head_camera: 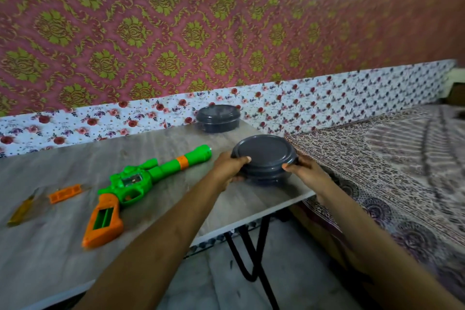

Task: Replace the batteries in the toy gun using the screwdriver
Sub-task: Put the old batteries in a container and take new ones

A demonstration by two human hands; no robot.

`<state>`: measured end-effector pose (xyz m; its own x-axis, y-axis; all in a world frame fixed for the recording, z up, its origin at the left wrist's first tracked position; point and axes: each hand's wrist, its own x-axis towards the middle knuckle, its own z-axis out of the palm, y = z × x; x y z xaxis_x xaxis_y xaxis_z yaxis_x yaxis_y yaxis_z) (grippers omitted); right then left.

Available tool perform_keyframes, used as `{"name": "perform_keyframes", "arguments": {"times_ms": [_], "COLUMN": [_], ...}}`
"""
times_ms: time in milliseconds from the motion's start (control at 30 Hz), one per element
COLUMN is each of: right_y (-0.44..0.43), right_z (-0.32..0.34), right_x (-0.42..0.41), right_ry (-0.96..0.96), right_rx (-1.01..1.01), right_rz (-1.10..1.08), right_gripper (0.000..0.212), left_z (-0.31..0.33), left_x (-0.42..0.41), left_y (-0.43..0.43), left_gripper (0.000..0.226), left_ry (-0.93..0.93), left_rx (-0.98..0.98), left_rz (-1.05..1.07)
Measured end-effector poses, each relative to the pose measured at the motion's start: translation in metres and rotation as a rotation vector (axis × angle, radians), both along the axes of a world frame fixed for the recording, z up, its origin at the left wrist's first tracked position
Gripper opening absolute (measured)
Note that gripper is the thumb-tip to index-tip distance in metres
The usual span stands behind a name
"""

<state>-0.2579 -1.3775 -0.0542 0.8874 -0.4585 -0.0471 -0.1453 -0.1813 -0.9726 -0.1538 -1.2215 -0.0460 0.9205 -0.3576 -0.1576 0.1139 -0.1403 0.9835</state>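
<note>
Both arms outstretched, left hand (231,167) and right hand (305,173) clamped on the near grey lidded bowl (265,158).

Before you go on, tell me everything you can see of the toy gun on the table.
The toy gun is glossy plastic: green body and long barrel with an orange band, orange grip. It lies flat on its side on the grey table, barrel pointing away to the right, grip toward the near edge. The battery compartment in the grip is open, showing a green slot; I cannot tell if batteries are inside. Its orange cover lies apart to the left. Neither hand touches it.
</note>
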Motion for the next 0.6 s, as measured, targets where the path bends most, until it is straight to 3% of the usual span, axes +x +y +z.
{"name": "perform_keyframes", "arguments": {"times_ms": [67, 233, 333, 433, 533, 600], "right_y": [-0.007, -0.014, -0.013, -0.008, 0.001, 0.006], "right_z": [-0.008, -0.019, -0.027, -0.036, -0.044, -0.047], "right_x": [-0.002, -0.003, 0.001, 0.009, 0.016, 0.02], "right_ry": [0.042, 0.041, 0.012, -0.062, -0.055, -0.018], "right_rx": [0.012, -0.039, -0.166, -0.316, -0.396, -0.46], "right_rz": [0.0, 0.084, 0.118, 0.056, -0.019, -0.1], "right_gripper": [0.061, 0.069, 0.091, 0.109, 0.133, 0.141], "left_z": [-0.004, -0.006, -0.001, 0.007, 0.013, 0.013], "left_x": [-0.001, 0.001, 0.0, -0.001, 0.005, 0.012], "left_y": [-0.006, -0.005, 0.003, 0.012, 0.009, 0.005], "left_gripper": [0.03, 0.036, 0.044, 0.063, 0.071, 0.073], "left_ry": [0.0, -0.04, -0.286, -0.666, -0.746, -0.834], "left_rx": [0.006, 0.082, 0.294, 0.36, 0.378, 0.559], "left_rz": [0.002, -0.057, -0.093, -0.198, -0.404, -0.535]}}
